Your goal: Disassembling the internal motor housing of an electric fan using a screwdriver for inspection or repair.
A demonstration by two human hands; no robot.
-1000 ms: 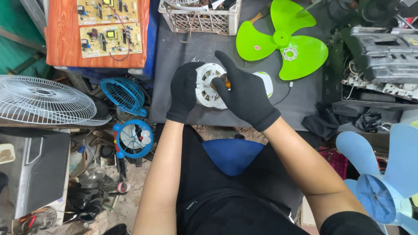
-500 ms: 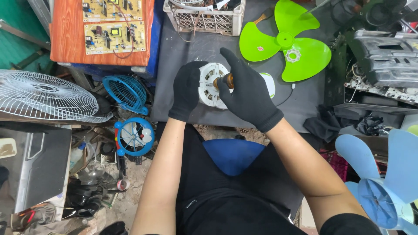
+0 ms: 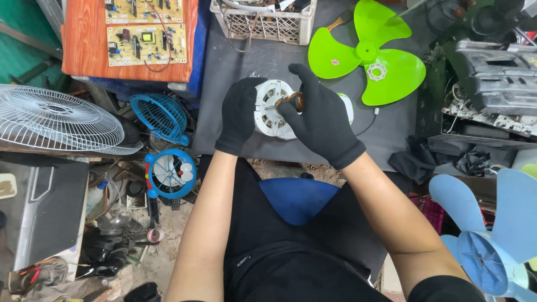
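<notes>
Cluttered workshop floor surrounds a dark grey mat (image 3: 235, 67) serving as the work surface. Nearest the camera, a blue plastic seat (image 3: 296, 198) shows between the knees. On the mat's near edge lies a round white fan motor housing (image 3: 271, 109) with radial slots. The left hand (image 3: 240, 114), in a black knit glove, wraps its fingers around the housing's left rim. The right hand (image 3: 321, 120), also gloved, closes on a brown screwdriver handle (image 3: 295, 101) over the housing's centre. Beyond lie a glossy green three-blade fan propeller (image 3: 372, 56) and a white lattice crate (image 3: 263, 22).
</notes>
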